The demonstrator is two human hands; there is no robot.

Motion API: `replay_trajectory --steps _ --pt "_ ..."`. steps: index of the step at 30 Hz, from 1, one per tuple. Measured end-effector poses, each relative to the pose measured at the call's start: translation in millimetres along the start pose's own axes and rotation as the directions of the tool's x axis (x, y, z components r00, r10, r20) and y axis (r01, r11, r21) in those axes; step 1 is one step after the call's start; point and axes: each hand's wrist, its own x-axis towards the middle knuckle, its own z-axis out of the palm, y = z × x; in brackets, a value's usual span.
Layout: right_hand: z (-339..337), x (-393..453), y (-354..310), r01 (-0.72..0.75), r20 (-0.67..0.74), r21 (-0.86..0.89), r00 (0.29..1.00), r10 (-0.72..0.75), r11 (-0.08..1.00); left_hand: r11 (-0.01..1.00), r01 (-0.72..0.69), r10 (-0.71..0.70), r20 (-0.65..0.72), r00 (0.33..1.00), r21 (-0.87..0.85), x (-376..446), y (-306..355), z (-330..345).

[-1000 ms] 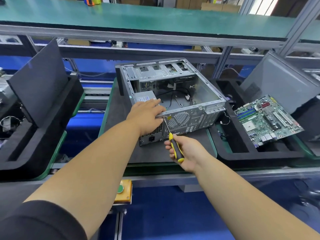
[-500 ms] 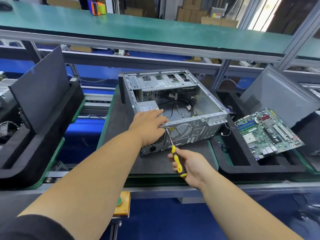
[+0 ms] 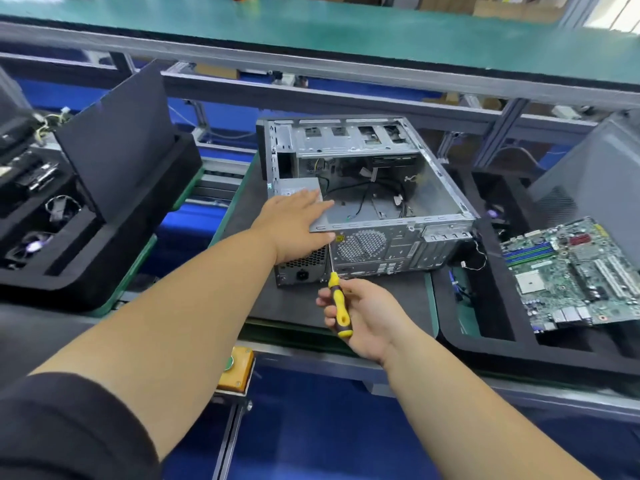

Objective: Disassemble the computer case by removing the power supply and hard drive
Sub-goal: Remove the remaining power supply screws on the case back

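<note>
Lying on its side with the open face up, one computer case sat on a dark grey mat edged in green, on a metal-framed workstation with a blue floor showing below. Behind the case ran a long green shelf on an aluminium rail. Left of the case stood one black foam tray with a dark panel leaning up out of it; right of the case lay a second black foam tray holding one green motherboard, with a grey side panel propped behind it. Below the case's near edge, one yellow button box hung on the frame.

The power supply was in the case's near-left corner, its vented rear face and socket at the case's back wall. The left hand lay flat across it and the case's rim, fingers straight and spread. The right hand, just in front of the case, curled round the yellow-and-black handle of one screwdriver, whose shaft pointed up at the case's rear panel near the fan grille; whether the tip met a screw was not clear. Loose cables lay inside the case. The hard drive could not be made out.
</note>
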Motion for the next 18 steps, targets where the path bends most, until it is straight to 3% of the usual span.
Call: replay_trajectory --steps 7,13,18 --pt "-6.6 2.4 0.7 0.037 -0.058 -0.089 0.997 -0.042 0.995 1.000 0.016 -0.016 0.004 1.000 -0.009 5.2 -0.3 -2.8" --pt "-1.8 -1.8 4.0 -0.047 -0.023 0.061 0.999 0.048 0.997 1.000 0.007 -0.007 0.006 1.000 -0.020 6.6 -4.9 -0.1" --pt "-3.0 -3.8 3.6 -0.029 -0.060 0.060 0.998 0.032 0.998 1.000 -0.005 0.005 0.016 1.000 -0.009 7.5 -7.7 1.3"
